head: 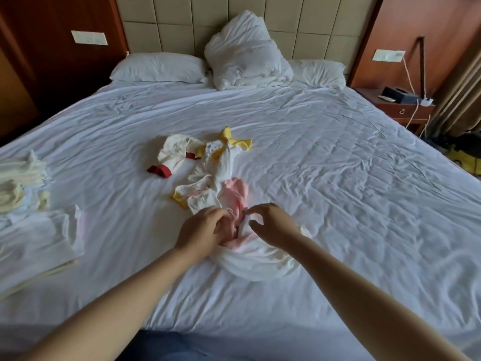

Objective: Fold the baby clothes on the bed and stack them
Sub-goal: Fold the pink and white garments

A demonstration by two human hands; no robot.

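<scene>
- Both forearms reach in from the near edge of the bed (338,178), over wrinkled white sheet.
- Open sheet extends wide to the right of the hands and between the hands and the near edge; the left side is narrower, bounded by folded piles.
- Left hand (200,227): fingers curled, pinching pink cloth of the pink-and-white garment (250,254), which lies bunched at bed centre, directly under both hands.
- Right hand (273,225): held over the same garment, fingers curved, thumb set apart from forefinger; contact with the cloth cannot be confirmed.
- Yellow-trimmed garment (218,162) lies crumpled just beyond, touching the pink one; red-cuffed garment (171,155) sits beside it to the left.
- Folded white stack (39,243) rests at the left edge, with a cream pile (18,183) behind it.
- Pillows (158,67) and a bunched duvet (244,56) line the headboard; a nightstand (406,108) stands at far right.
</scene>
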